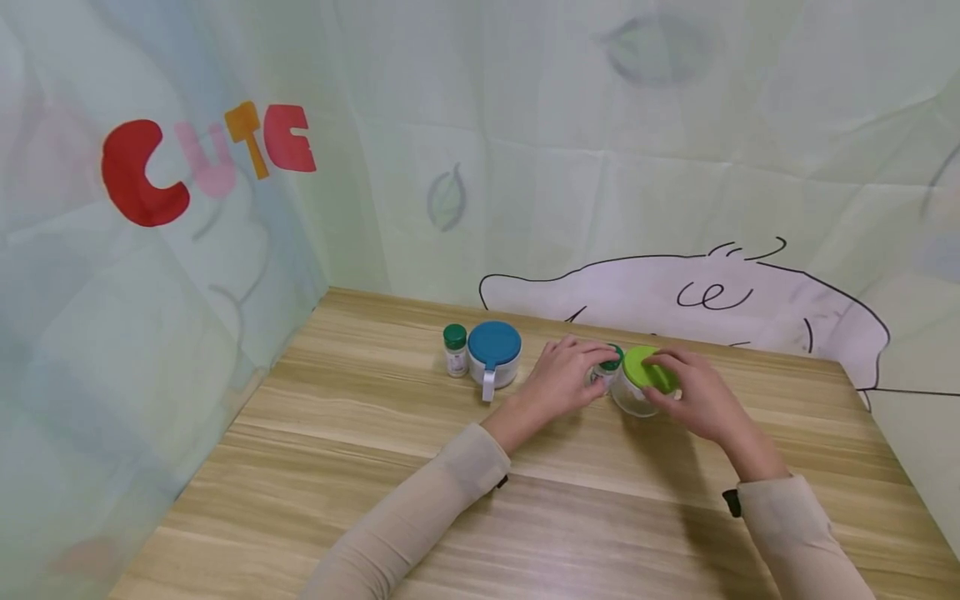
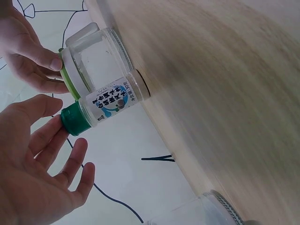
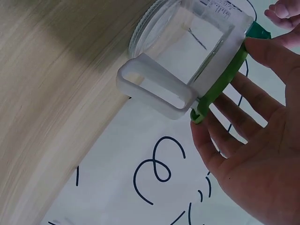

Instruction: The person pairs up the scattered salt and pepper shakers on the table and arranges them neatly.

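My left hand (image 1: pixel 558 377) holds a small clear spice bottle (image 2: pixel 112 101) by its green cap (image 2: pixel 75 120), thumb and fingertips at the cap. The bottle is upright and bears a white label with blue print. Right beside it stands a clear seasoning jar (image 2: pixel 104 58) with a light green lid (image 1: pixel 640 367) and a pale handle (image 3: pixel 157 86). The fingers and thumb of my right hand (image 1: pixel 701 396) grip that lid from above, spread across its edges. My hands partly cover both containers in the head view.
To the left, a second green-capped spice bottle (image 1: pixel 456 354) stands next to a jar with a blue lid (image 1: pixel 495 342) and a light handle. The wooden table (image 1: pixel 360 483) meets printed fabric walls (image 1: pixel 420 100) at the back and left.
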Demonstrator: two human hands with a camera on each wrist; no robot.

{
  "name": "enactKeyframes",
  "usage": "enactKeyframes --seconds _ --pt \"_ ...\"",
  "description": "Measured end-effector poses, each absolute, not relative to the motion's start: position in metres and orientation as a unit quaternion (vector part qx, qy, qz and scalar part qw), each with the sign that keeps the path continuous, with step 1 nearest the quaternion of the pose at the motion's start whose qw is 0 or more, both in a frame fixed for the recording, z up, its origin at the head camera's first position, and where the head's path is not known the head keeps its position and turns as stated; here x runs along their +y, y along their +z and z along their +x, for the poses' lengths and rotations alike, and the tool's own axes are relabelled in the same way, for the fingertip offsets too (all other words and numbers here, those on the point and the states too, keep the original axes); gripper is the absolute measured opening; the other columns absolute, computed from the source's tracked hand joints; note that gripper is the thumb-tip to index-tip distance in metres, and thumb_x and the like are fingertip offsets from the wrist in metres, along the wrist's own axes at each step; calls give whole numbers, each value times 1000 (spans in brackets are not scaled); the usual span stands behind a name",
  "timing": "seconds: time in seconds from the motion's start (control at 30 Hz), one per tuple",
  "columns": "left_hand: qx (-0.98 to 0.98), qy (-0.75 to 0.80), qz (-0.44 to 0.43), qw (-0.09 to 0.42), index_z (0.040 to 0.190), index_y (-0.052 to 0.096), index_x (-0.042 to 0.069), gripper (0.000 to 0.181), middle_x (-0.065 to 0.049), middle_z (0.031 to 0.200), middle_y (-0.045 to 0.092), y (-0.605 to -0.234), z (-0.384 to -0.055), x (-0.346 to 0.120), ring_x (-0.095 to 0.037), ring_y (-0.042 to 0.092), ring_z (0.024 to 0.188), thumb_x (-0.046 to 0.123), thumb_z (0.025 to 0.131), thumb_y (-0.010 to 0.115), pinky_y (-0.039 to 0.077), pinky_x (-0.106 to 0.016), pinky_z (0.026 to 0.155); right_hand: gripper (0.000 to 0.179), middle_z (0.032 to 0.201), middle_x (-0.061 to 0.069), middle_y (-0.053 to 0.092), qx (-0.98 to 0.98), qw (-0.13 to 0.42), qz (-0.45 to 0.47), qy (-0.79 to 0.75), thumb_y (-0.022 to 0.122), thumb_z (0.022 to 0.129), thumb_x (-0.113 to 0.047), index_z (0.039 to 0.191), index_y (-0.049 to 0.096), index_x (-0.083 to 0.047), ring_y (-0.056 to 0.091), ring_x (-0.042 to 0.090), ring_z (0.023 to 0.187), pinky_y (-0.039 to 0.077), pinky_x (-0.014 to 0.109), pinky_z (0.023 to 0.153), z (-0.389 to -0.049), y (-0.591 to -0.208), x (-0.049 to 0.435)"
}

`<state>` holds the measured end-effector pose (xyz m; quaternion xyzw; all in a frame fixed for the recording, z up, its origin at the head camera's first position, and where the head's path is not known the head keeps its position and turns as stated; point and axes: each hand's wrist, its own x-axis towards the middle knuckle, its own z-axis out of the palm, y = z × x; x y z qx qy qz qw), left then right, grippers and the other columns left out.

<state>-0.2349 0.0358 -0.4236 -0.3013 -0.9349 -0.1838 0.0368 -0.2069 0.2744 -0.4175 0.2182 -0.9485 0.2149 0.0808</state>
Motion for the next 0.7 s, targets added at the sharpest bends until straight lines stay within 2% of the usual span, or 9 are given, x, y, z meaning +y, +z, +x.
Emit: enactKeyframes --seconds 0.27,0.7 --pt "-935 -184 -301 37 148 63 28 47 9 156 57 -424 -235 35 -19 55 134 29 102 72 45 -40 109 46 139 31 58 -956 66 191 212 76 96 -20 134 67 5 52 54 129 43 70 106 -205 -418 271" --pt "-934 -179 -305 46 148 64 28 46 9 156 58 -424 -236 35 -19 55 133 30 102 72 45 -38 106 53 139 33 55 -965 58 163 199 76 97 -22 137 64 11 47 52 123 46 66 98 -203 -416 264"
